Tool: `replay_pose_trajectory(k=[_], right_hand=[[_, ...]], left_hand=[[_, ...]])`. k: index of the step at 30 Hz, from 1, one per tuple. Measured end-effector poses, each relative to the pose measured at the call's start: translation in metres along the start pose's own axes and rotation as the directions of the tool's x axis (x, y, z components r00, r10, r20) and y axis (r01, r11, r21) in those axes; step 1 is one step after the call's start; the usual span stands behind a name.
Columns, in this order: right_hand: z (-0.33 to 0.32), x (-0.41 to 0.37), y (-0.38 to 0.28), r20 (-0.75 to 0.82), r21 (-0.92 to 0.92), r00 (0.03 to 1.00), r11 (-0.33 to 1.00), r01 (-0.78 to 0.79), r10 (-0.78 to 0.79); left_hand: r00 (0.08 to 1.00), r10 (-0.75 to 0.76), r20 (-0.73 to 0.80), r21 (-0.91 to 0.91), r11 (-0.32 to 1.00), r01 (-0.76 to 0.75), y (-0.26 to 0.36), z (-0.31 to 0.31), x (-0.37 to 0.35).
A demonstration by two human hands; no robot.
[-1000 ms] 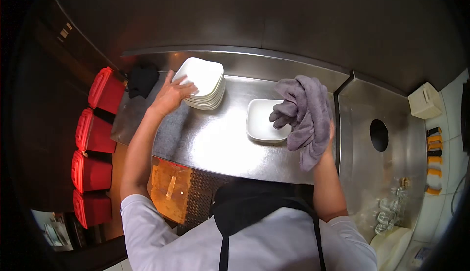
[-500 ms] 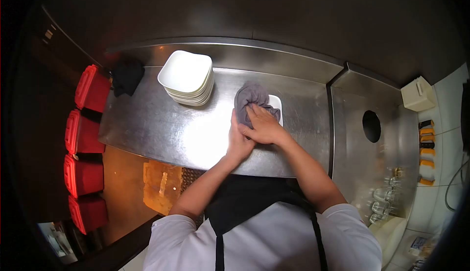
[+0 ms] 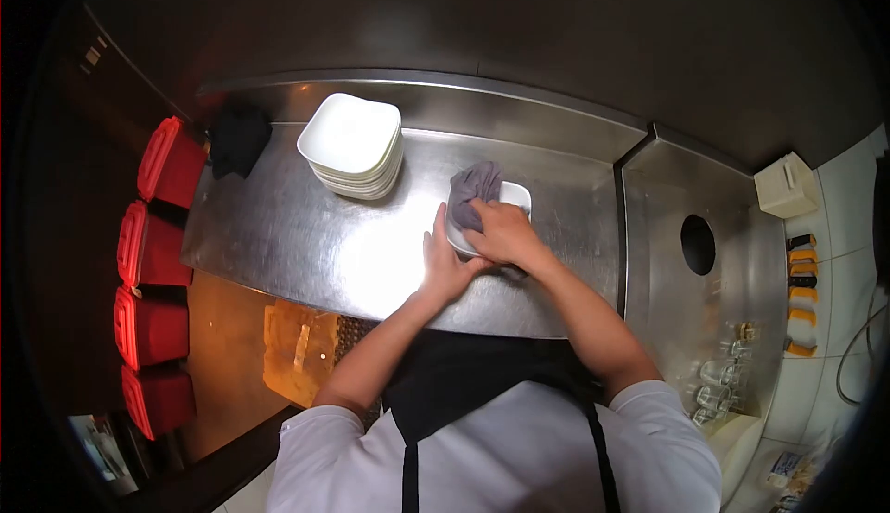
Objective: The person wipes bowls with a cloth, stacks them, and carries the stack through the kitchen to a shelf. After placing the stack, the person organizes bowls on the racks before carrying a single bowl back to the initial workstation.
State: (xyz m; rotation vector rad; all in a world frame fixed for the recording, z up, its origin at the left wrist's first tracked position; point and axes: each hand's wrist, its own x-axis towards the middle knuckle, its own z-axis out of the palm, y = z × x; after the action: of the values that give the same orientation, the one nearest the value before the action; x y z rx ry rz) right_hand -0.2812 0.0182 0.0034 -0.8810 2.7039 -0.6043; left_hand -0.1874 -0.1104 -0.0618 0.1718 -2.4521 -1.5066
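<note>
A white square dish (image 3: pixel 515 195) rests on the steel counter in front of me. My right hand (image 3: pixel 505 235) has its fingers bunched on a grey-purple cloth (image 3: pixel 475 196), pressing it into the dish. At the dish's near left edge is my left hand (image 3: pixel 447 263), thumb and fingers spread around the rim, steadying it. To the left stands a tall stack of white square dishes (image 3: pixel 352 138), apart from both hands.
Red lidded bins (image 3: pixel 153 249) line the left side. A black cloth (image 3: pixel 239 140) lies at the counter's back left corner. The right-hand counter (image 3: pixel 663 226) has a round dark hole and several glasses (image 3: pixel 718 374). A white box (image 3: pixel 786 186) sits at the far right.
My right hand has gone from flat on the cloth to bunched around it. The cloth is gathered smaller, so more of the dish shows. My left fingers have spread apart along the rim.
</note>
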Motion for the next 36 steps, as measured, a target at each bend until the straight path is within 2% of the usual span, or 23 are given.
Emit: replay_pose_trajectory(k=[2,3,5,8,9,10,12,13,16,17,20,21,22,23,25,26,27,28,30,31,32,33,36], right_hand=[[-0.013,0.0,-0.023,0.137,0.329,0.985,0.934,-0.142,0.101],[-0.012,0.001,-0.02,0.188,0.613,0.978,0.767,-0.189,0.091],[-0.01,0.0,-0.005,0.266,0.942,0.964,0.205,-0.264,0.018],[-0.052,-0.021,-0.009,0.283,0.911,0.951,-0.345,-0.224,0.129],[-0.058,-0.022,0.003,0.194,0.925,0.975,-0.351,-0.143,0.113],[-0.065,-0.024,0.014,0.102,0.93,0.99,-0.362,-0.059,0.101],[-0.081,-0.028,0.024,0.007,0.924,0.986,-0.379,0.058,0.168],[-0.091,-0.033,0.028,-0.046,0.917,0.978,-0.379,0.122,0.204],[-0.112,-0.053,0.035,-0.238,0.894,0.91,-0.29,0.342,0.339],[-0.115,-0.063,0.037,-0.272,0.874,0.901,-0.305,0.378,0.339],[-0.1,-0.085,0.041,-0.379,0.835,0.738,-0.136,0.533,0.558],[-0.087,-0.091,0.049,-0.465,0.838,0.705,0.008,0.546,0.535],[-0.067,-0.099,0.047,-0.515,0.844,0.649,0.198,0.498,0.56],[-0.049,-0.102,0.037,-0.567,0.824,0.593,0.378,0.422,0.572],[-0.04,-0.097,0.004,-0.766,0.465,0.634,0.769,0.439,0.101],[-0.028,-0.094,-0.008,-0.641,0.298,0.764,0.894,0.335,-0.072],[-0.04,-0.088,-0.036,-0.715,0.02,0.66,0.936,0.351,-0.233],[-0.04,-0.08,-0.038,-0.696,0.047,0.67,0.914,0.403,-0.26],[-0.06,-0.064,-0.038,-0.737,-0.102,0.6,0.929,0.355,-0.31],[-0.075,-0.058,-0.041,-0.706,0.201,0.698,0.912,0.357,-0.118],[-0.089,-0.049,-0.04,-0.611,0.483,0.79,0.815,0.32,0.052],[-0.096,-0.032,-0.031,-0.637,0.559,0.762,0.75,0.353,0.116],[-0.092,-0.021,-0.021,-0.429,0.893,0.881,0.244,0.379,0.201]], left_hand=[[0.998,-0.052,0.045,0.032,0.998,0.05,0.001,0.0,0.001],[0.999,-0.035,0.017,0.091,0.995,0.034,0.004,-0.001,0.001],[0.999,0.001,-0.035,0.207,0.978,0.007,0.01,-0.003,-0.005],[0.975,0.212,-0.068,0.577,0.805,-0.135,0.017,-0.012,0.005],[0.933,0.341,0.114,0.811,0.511,-0.286,0.002,-0.01,0.014],[0.92,0.285,0.268,0.773,0.507,-0.382,0.02,-0.02,0.019],[0.809,0.179,0.56,0.649,0.513,-0.562,0.055,-0.036,0.025],[0.771,0.12,0.625,0.622,0.52,-0.586,0.048,-0.031,0.03],[0.743,0.127,0.658,0.528,0.626,-0.575,0.052,-0.034,0.035],[0.757,0.099,0.646,0.53,0.656,-0.538,0.056,-0.037,0.034],[0.823,0.054,0.565,0.356,0.884,-0.302,0.048,-0.041,0.034],[0.832,0.051,0.553,0.091,0.988,-0.121,0.049,-0.042,0.035],[0.838,0.041,0.544,-0.185,0.98,0.072,0.052,-0.044,0.036],[0.841,0.026,0.54,-0.441,0.86,0.257,0.055,-0.044,0.035],[0.815,0.101,0.571,-0.589,0.742,0.321,0.059,-0.041,0.034],[0.802,0.138,0.581,-0.651,0.671,0.356,0.061,-0.04,0.031],[0.901,0.244,0.36,-0.421,0.904,-0.077,0.071,-0.04,0.019],[0.894,0.318,0.317,-0.47,0.871,-0.143,0.068,-0.035,0.026],[0.88,0.256,0.401,-0.792,0.579,0.193,0.078,-0.041,0.026],[0.859,0.26,0.441,-0.793,0.562,0.237,0.081,-0.047,0.023],[0.838,0.267,0.477,-0.792,0.544,0.278,0.084,-0.055,0.021],[0.843,0.293,0.45,-0.752,0.633,0.182,0.089,-0.063,0.017],[0.92,0.357,0.165,-0.852,0.522,-0.049,0.108,-0.061,0.007]])
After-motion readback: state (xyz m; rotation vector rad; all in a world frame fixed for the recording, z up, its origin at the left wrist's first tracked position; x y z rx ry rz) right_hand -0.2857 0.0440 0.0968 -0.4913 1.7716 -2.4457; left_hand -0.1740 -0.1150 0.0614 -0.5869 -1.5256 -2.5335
